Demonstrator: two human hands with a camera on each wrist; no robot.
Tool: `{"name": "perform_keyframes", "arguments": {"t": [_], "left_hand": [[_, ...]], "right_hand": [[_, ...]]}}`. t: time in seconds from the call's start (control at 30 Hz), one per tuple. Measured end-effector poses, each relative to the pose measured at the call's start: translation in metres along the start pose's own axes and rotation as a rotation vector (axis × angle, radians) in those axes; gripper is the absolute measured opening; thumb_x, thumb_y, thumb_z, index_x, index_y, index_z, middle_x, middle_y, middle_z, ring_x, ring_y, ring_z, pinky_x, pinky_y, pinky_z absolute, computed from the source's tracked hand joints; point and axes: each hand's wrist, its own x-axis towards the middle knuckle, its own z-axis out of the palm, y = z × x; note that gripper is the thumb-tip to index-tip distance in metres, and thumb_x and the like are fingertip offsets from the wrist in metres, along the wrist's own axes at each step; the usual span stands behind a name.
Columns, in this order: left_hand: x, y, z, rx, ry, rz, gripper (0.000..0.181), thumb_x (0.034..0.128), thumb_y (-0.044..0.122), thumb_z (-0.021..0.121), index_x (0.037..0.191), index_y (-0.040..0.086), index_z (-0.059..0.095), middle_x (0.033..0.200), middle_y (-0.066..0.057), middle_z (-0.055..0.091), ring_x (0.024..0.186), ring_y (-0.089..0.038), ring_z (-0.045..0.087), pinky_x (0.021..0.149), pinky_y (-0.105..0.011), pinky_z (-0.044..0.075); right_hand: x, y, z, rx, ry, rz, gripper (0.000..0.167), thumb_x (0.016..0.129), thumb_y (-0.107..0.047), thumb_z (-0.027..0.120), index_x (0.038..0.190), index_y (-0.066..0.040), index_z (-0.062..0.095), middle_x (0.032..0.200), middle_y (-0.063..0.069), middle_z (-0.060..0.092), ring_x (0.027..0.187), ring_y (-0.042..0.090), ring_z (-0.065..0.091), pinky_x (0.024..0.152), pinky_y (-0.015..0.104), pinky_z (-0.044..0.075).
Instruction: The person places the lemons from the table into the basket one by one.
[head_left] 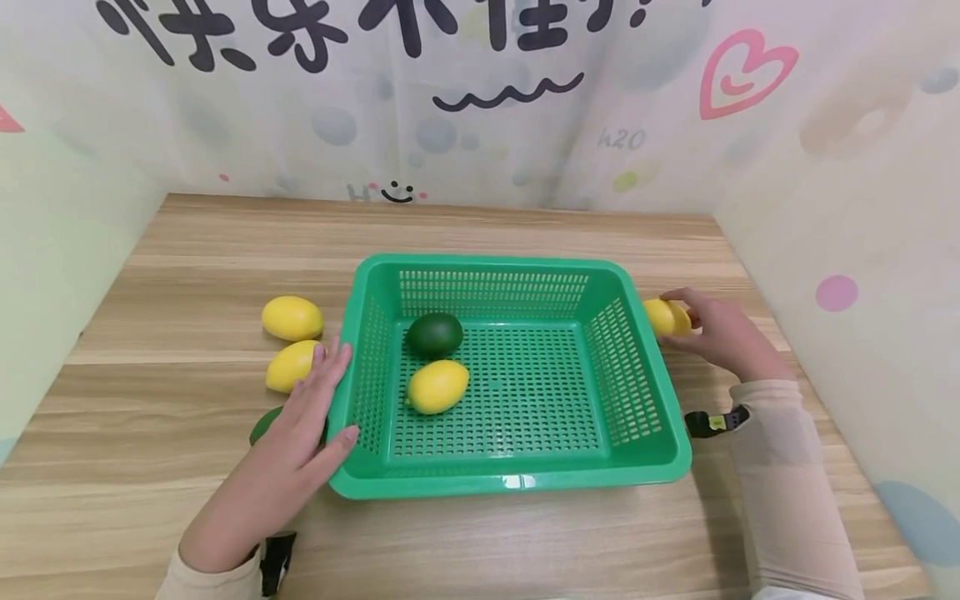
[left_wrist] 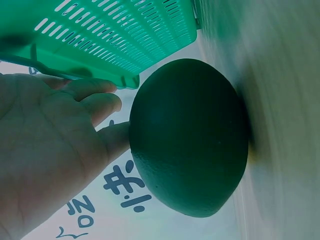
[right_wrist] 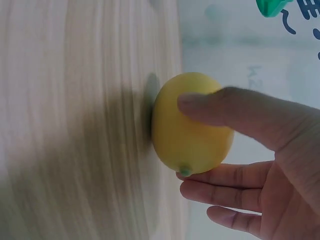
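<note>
A green plastic basket [head_left: 517, 482] stands mid-table, with a dark green avocado [head_left: 434, 335] and a yellow lemon [head_left: 438, 387] inside toward its left. Against the basket's left rim rests my left hand [head_left: 300, 437], fingers straight. Just below that hand a second avocado [left_wrist: 190, 140] lies on the table, large in the left wrist view and mostly covered in the head view. Right of the basket, my right hand [head_left: 723, 333] holds another lemon [right_wrist: 192, 130] between thumb and fingers, close to the tabletop.
Two more lemons, a far one [head_left: 292, 318] and a nearer one [head_left: 291, 367], lie left of the basket beside my left fingertips. A printed curtain [head_left: 480, 142] closes off the back of the wooden table [head_left: 187, 350], and similar walls flank it.
</note>
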Motion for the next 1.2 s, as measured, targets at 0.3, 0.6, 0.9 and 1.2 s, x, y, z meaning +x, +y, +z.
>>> {"name": "perform_keyframes", "arguments": {"t": [0.3, 0.6, 0.9, 1.2], "left_hand": [[0.001, 0.000, 0.000, -0.006, -0.001, 0.004, 0.078, 0.1058, 0.017, 0.054, 0.167, 0.018, 0.006, 0.172, -0.012, 0.002, 0.157, -0.038, -0.004, 0.122, -0.063, 0.009], [0.001, 0.000, -0.001, -0.011, -0.009, -0.005, 0.079, 0.1060, 0.017, 0.054, 0.167, 0.019, 0.005, 0.172, -0.010, 0.000, 0.157, -0.039, -0.003, 0.120, -0.068, 0.011], [0.001, 0.000, -0.001, -0.012, 0.002, 0.017, 0.079, 0.1056, 0.015, 0.055, 0.167, 0.017, 0.006, 0.172, -0.015, 0.008, 0.157, -0.041, -0.003, 0.120, -0.068, 0.011], [0.000, 0.002, -0.003, -0.009, -0.019, -0.019, 0.079, 0.1067, 0.019, 0.054, 0.167, 0.019, 0.004, 0.172, -0.012, 0.000, 0.157, -0.038, -0.004, 0.119, -0.069, 0.012]], "right_hand": [[0.001, 0.003, 0.005, -0.001, 0.025, 0.002, 0.063, 0.093, -0.027, 0.078, 0.146, -0.007, 0.050, 0.116, 0.028, 0.067, 0.099, 0.040, 0.063, 0.081, 0.053, 0.052], [-0.001, 0.001, 0.007, -0.018, 0.035, 0.009, 0.060, 0.093, -0.029, 0.076, 0.143, -0.008, 0.052, 0.108, 0.023, 0.069, 0.089, 0.034, 0.062, 0.074, 0.047, 0.051], [-0.008, 0.002, 0.002, -0.024, -0.003, 0.003, 0.056, 0.093, -0.031, 0.076, 0.139, -0.006, 0.055, 0.100, 0.014, 0.069, 0.084, 0.028, 0.060, 0.070, 0.040, 0.049], [-0.021, -0.004, -0.008, 0.004, -0.019, -0.030, 0.052, 0.094, -0.029, 0.075, 0.137, -0.008, 0.056, 0.094, 0.011, 0.068, 0.082, 0.026, 0.060, 0.067, 0.037, 0.048]]}}
